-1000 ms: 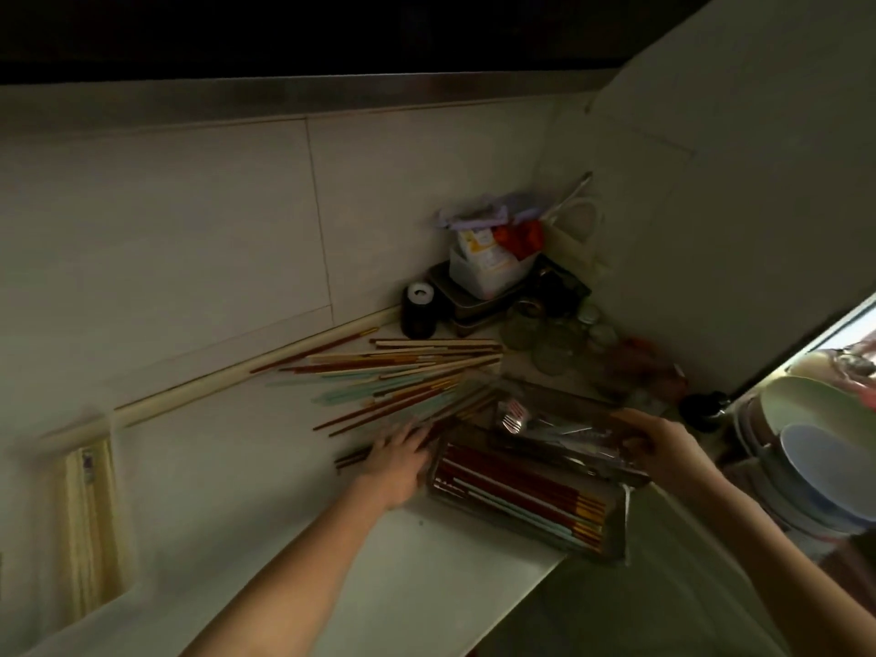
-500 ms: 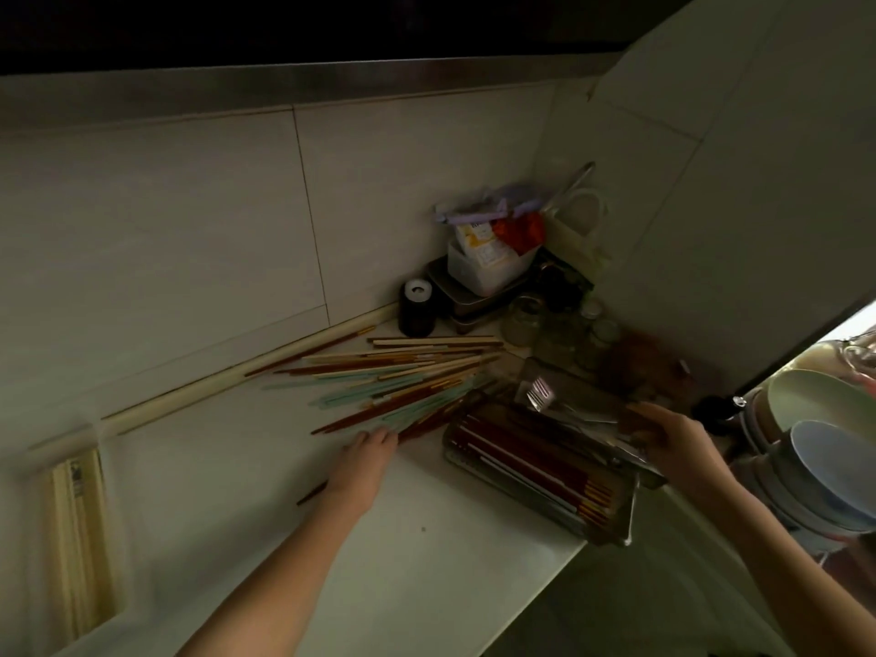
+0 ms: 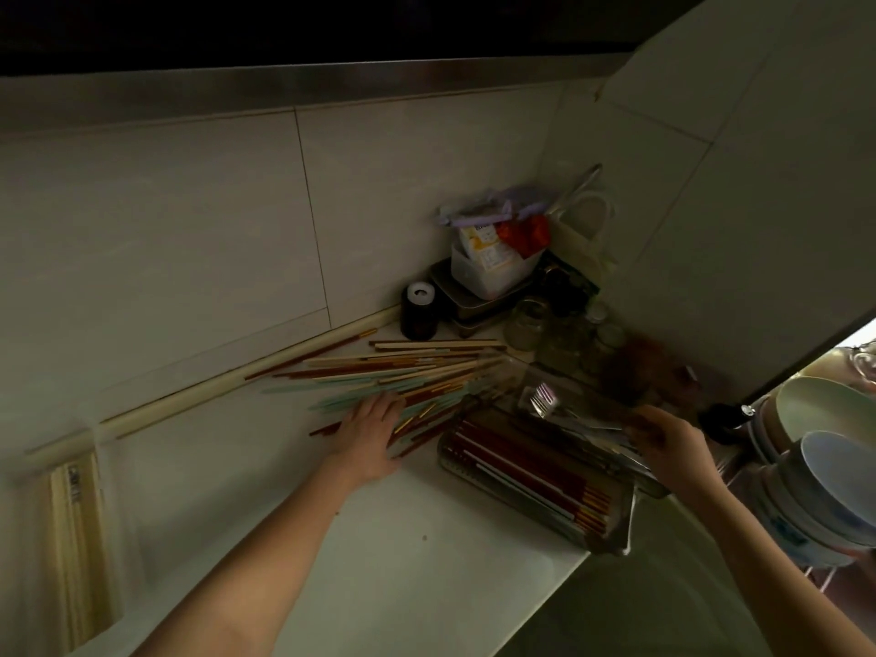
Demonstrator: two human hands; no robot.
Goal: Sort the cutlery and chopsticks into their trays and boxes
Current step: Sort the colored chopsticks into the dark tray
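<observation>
left hand fingers flat on loose chopsticks; right hand fingers gripping clear tray

The left hand lies flat, fingers spread, on the near end of the loose chopsticks fanned across the counter. Just right of it sits a metal tray of red chopsticks. The right hand appears to grip a clear cutlery box above that tray, a fork inside.

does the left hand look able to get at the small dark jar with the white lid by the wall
Probably yes: the left hand rests on the loose chopsticks, and the small dark jar with the white lid stands just beyond them, nothing tall between.
</observation>
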